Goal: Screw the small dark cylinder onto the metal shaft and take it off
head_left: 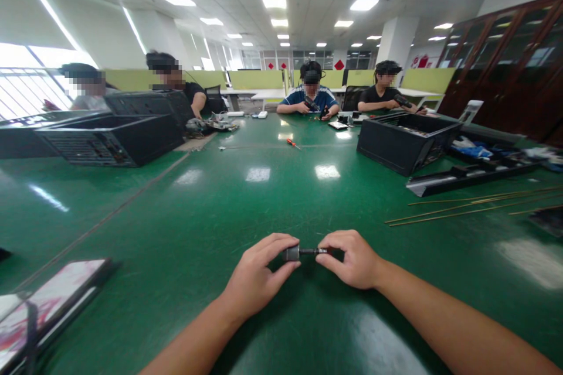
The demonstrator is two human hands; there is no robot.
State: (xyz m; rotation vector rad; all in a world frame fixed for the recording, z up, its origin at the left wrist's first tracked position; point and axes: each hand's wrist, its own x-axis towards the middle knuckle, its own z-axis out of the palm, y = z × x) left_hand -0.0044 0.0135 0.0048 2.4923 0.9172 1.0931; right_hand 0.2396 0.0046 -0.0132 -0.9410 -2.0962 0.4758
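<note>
Above the green table, my left hand (257, 269) pinches the thick grey cylindrical end of a short dark rod-shaped tool (307, 251) between thumb and fingers. A thin black shaft runs level from that end toward the right. At the shaft's other end, my right hand (355, 258) closes thumb and fingertips around a narrower part with a metallic glint. Fingers cover both ends in part, so its exact kind cannot be made out.
An orange-handled screwdriver (291, 143) lies farther up the green table (211, 211). Black computer cases stand left (118, 137) and right (404, 140). Thin brass-coloured rods (461, 205) lie at right, a tablet-like slab (57, 310) at lower left. Several people sit opposite.
</note>
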